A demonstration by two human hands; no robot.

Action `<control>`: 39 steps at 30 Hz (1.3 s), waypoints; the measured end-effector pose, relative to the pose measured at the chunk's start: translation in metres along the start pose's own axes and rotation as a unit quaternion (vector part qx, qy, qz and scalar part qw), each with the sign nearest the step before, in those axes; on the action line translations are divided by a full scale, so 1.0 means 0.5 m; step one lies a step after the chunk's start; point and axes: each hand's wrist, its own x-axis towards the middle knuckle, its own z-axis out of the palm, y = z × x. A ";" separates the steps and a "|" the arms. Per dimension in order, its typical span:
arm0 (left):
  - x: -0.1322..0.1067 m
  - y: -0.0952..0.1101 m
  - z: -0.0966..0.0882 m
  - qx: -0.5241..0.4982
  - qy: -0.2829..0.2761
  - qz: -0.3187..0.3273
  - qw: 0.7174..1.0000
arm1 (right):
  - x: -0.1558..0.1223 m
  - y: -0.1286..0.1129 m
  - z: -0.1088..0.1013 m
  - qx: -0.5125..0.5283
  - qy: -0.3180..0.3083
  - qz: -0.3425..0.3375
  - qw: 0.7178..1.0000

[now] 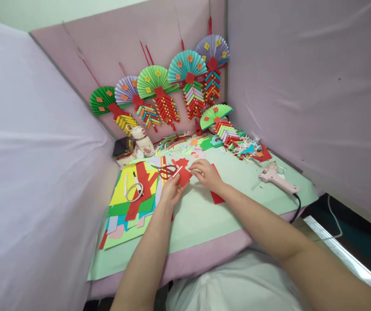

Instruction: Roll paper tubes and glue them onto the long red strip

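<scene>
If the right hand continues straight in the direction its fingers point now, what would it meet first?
Most likely the red paper held by the left hand; whether the right hand touches it is unclear in this single view.

My bare arms and a pale, creased garment (234, 280).
My left hand (171, 190) and right hand (208, 175) are uncovered, their fingers tapering to tips too small to show the nails clearly. Each runs through a bare wrist into a smooth forearm, the left forearm (149, 250) and the right forearm (259, 222) both widening toward the elbow; on the right I am uncovered past the elbow, as far as the view reaches. My garment is plain greyish white, soft and loose, with broad folds and shallow creases; whether it is a top or trousers, I cannot tell.
</scene>
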 end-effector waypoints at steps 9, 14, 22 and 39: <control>-0.010 -0.005 0.004 0.088 -0.050 0.023 0.995 | -0.001 0.038 -0.019 0.150 -0.120 0.077 0.978; -0.001 -0.014 -0.001 0.173 0.001 0.030 0.984 | -0.003 0.031 -0.017 0.123 -0.134 0.089 0.979; -0.008 -0.035 -0.005 0.571 -0.057 0.351 0.740 | -0.005 0.043 -0.017 0.070 -0.125 0.180 0.973; -0.046 -0.046 0.005 0.740 -0.058 0.245 0.624 | 0.009 0.074 -0.014 -0.049 -0.118 0.127 0.984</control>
